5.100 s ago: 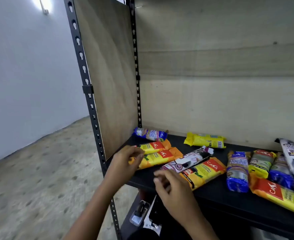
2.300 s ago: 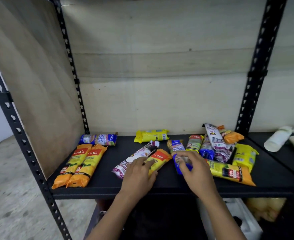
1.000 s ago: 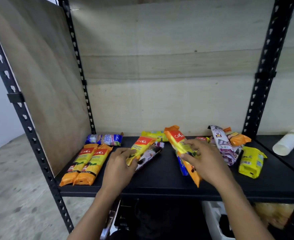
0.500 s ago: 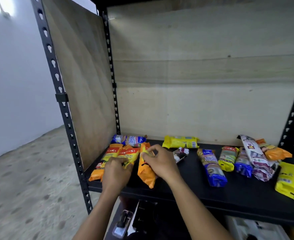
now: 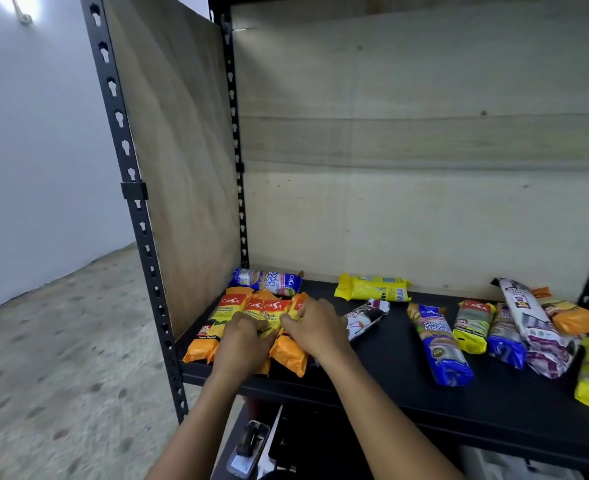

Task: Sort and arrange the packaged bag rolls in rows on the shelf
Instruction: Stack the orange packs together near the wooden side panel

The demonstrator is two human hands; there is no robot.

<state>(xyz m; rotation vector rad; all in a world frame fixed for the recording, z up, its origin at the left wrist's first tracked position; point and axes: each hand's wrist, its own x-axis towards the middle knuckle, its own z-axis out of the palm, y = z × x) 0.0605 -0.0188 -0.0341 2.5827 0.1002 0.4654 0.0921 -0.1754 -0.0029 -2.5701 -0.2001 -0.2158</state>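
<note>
In the head view, four orange-and-yellow packs (image 5: 232, 315) are seen laid side by side at the left end of the black shelf (image 5: 383, 372), beside the plywood side panel (image 5: 182, 161). The left hand (image 5: 241, 344) and right hand (image 5: 315, 329) are pressed flat on them, fingers curled loosely over the wrappers, nothing lifted. Blue, yellow and purple packs (image 5: 438, 344) are scattered further right.

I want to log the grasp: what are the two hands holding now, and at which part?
Both the left hand and right hand rest on the middle of the orange packs; a closed grip cannot be told.
</note>
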